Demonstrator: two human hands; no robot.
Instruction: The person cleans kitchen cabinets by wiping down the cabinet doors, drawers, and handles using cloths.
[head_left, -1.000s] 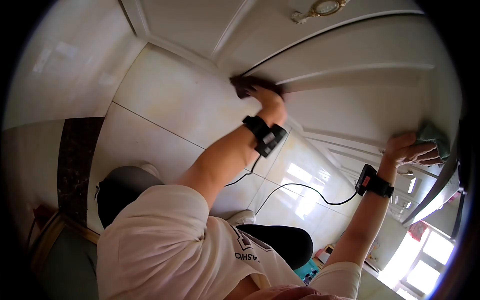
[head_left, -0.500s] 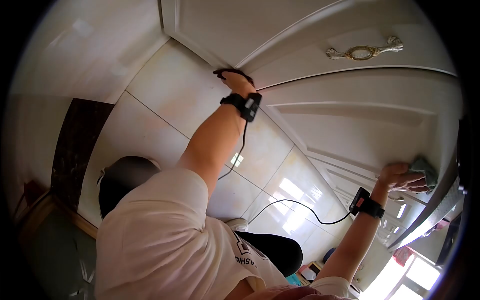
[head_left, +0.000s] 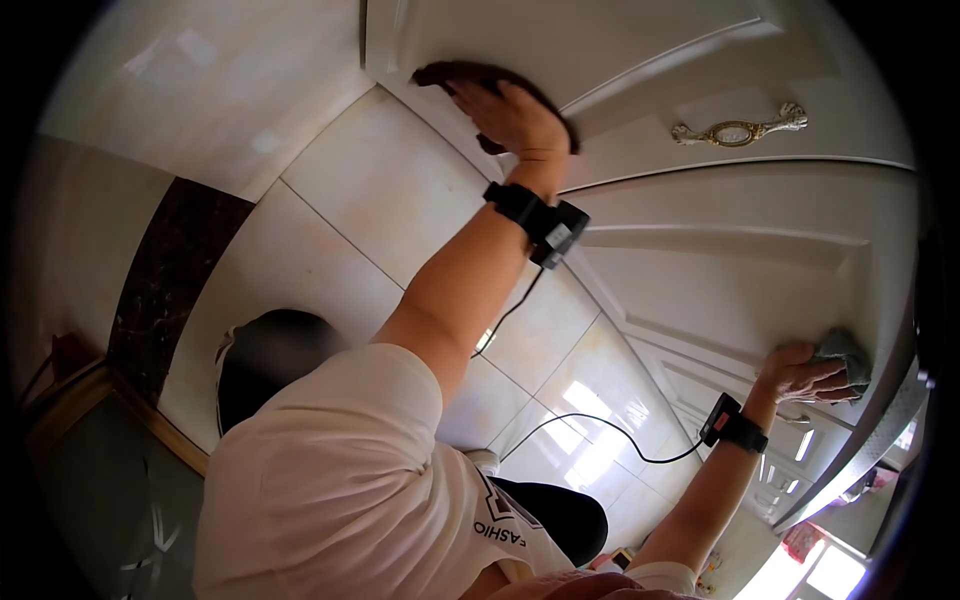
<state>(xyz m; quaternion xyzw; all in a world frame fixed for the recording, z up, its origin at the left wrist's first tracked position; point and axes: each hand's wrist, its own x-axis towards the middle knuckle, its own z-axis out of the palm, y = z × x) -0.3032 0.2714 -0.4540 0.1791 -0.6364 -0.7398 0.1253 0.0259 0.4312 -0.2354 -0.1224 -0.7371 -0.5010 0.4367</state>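
Observation:
My left hand (head_left: 515,118) presses a dark brown cloth (head_left: 465,75) against the pale cabinet door (head_left: 640,45), near its lower corner. The palm lies on the cloth, which sticks out past the fingers on both sides. Farther along to the right, my right hand (head_left: 795,375) has a grey-green cloth (head_left: 842,358) under its fingers, against another cabinet door (head_left: 720,270) close to the counter edge. Each wrist wears a black strap with a small box and a cable.
An ornate handle (head_left: 738,131) sits on the upper door. Pale floor tiles (head_left: 370,190) stretch below the cabinets. At lower left stands a wood-framed panel (head_left: 100,470). A cable (head_left: 600,418) hangs across from my right wrist. A bright window (head_left: 835,572) shows at lower right.
My left hand and the brown cloth have moved up the door from its bottom edge, so more cloth shows. My right hand stays in nearly the same place on the green cloth.

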